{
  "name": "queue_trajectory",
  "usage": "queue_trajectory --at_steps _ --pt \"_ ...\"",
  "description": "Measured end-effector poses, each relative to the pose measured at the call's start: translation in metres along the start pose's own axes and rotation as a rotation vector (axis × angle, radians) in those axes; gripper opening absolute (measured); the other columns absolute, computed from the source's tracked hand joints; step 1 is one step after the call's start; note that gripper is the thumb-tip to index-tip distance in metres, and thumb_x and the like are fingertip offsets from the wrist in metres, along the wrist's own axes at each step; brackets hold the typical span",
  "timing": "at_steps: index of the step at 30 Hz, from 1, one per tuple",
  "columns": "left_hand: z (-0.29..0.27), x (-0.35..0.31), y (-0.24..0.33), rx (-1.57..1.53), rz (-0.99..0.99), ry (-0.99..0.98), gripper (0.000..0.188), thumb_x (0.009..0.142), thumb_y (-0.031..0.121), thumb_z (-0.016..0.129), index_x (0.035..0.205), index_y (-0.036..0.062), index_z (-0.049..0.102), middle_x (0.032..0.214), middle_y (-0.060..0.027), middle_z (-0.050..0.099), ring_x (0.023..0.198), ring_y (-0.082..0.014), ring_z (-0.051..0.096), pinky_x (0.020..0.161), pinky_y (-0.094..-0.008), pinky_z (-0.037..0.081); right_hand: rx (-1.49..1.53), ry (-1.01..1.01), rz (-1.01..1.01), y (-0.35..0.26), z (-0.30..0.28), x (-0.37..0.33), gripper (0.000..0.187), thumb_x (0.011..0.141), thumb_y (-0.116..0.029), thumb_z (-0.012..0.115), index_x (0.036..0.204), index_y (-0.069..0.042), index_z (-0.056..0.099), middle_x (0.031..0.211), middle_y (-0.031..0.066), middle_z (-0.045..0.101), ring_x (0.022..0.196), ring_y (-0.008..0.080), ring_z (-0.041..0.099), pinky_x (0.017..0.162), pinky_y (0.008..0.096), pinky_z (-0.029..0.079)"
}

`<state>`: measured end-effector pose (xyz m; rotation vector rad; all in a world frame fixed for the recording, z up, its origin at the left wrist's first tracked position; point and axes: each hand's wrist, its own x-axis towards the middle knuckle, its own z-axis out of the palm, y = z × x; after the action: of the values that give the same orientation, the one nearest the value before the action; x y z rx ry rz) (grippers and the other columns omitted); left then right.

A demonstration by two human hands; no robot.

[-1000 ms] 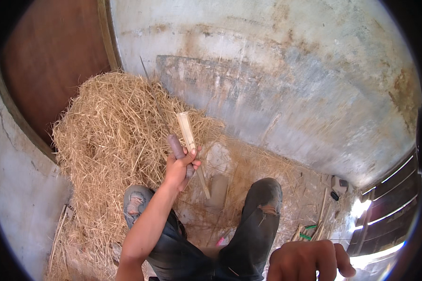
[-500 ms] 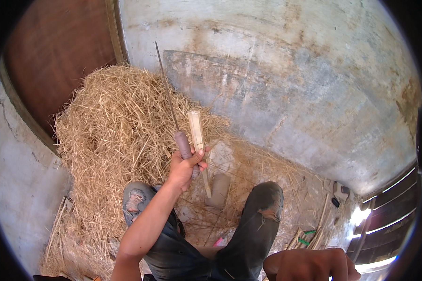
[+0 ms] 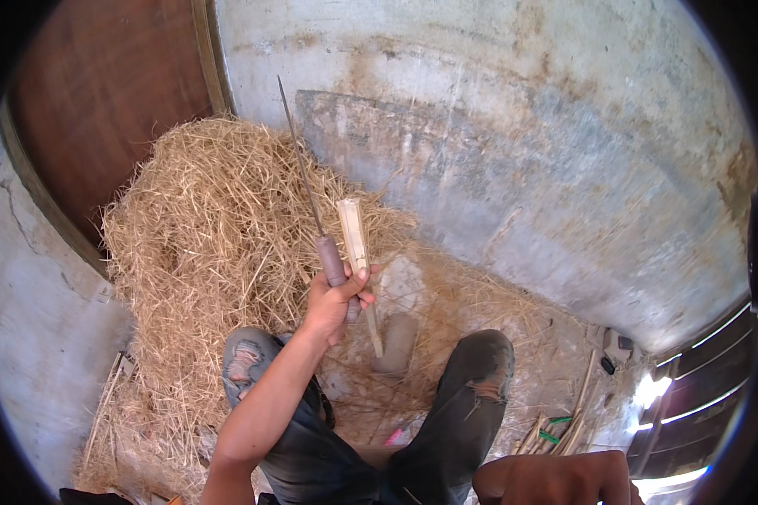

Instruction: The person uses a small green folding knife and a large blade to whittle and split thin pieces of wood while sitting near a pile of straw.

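Note:
My left hand (image 3: 335, 299) reaches forward between my knees, its fingers wrapped around two things at once. One is a long-bladed knife (image 3: 332, 261) with a thick greyish-mauve handle; its thin, dark blade points up and away, seen nearly edge-on. Beside it, under my thumb, is a pale split bamboo piece (image 3: 354, 231), wide at the top and tapering to a narrow lower end. That lower end overlaps a short greyish-brown cylinder (image 3: 396, 343) on the ground; whether they touch is unclear. At the lower right edge, my right hand (image 3: 560, 480) is curled, knuckles up, its fingertips hidden.
A large straw heap (image 3: 219, 219) fills the left side against a brown door panel (image 3: 114, 109). Beyond it stands a stained wall (image 3: 514, 135). Bamboo strips (image 3: 577, 412) with a green tie lie right of my right knee, and dark slats (image 3: 703, 396) close the right side.
The view has shifted very slightly. My left hand keeps the same grip on the knife and bamboo piece. At the lower right, my right hand's fingers have shifted a little.

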<state>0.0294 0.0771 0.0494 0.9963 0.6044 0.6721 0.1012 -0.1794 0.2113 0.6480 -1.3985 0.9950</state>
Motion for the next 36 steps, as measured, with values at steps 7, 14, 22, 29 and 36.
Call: queue_trajectory --at_steps 7,14,22,29,36 --pt "0.012 0.004 -0.005 -0.026 -0.006 -0.033 0.025 0.097 0.015 0.068 0.114 -0.0046 0.066 0.107 -0.0119 0.073 0.068 -0.0122 0.064 0.06 -0.0259 0.051 0.005 -0.008 0.003 0.002 -0.002 0.014 0.043 0.103 -0.031 0.056 0.065 -0.012 0.054 0.059 0.0032 0.048 0.047 0.0166 0.048 0.047 0.0341 0.038" --pt "0.012 0.004 -0.006 -0.012 -0.001 -0.027 0.029 0.097 0.016 0.07 0.116 -0.0047 0.066 0.1 -0.0093 0.073 0.067 -0.0112 0.063 0.06 -0.0254 0.05 0.02 0.064 0.061 -0.001 -0.004 0.008 0.051 0.103 -0.039 0.056 0.06 -0.01 0.052 0.051 0.0014 0.041 0.041 0.0159 0.042 0.059 0.0448 0.04" --pt "0.015 0.011 -0.011 -0.035 -0.009 -0.061 0.027 0.097 0.015 0.069 0.114 -0.0048 0.066 0.101 -0.0105 0.072 0.065 -0.0111 0.063 0.059 -0.0251 0.05 -0.278 0.631 0.16 -0.009 -0.027 -0.058 0.061 0.095 -0.061 0.058 0.064 -0.008 0.056 0.05 -0.0012 0.042 0.041 0.0144 0.041 0.104 0.0711 0.035" --pt "0.004 0.009 -0.012 -0.056 0.028 -0.046 0.024 0.096 0.014 0.07 0.11 -0.0043 0.065 0.113 -0.0153 0.071 0.066 -0.0117 0.064 0.06 -0.0253 0.052 -0.221 0.876 0.034 0.004 -0.044 -0.073 0.059 0.097 -0.063 0.052 0.07 -0.011 0.051 0.052 -0.0045 0.043 0.043 0.0092 0.04 0.112 0.0634 0.03" --pt "0.006 0.009 -0.009 -0.001 -0.02 -0.058 0.028 0.096 0.016 0.07 0.113 -0.0059 0.065 0.108 -0.0121 0.072 0.066 -0.0107 0.064 0.061 -0.0248 0.051 -0.096 0.948 -0.005 0.003 -0.042 -0.074 0.059 0.099 -0.064 0.048 0.072 -0.011 0.052 0.052 -0.005 0.042 0.042 0.0087 0.038 0.114 0.0626 0.029"
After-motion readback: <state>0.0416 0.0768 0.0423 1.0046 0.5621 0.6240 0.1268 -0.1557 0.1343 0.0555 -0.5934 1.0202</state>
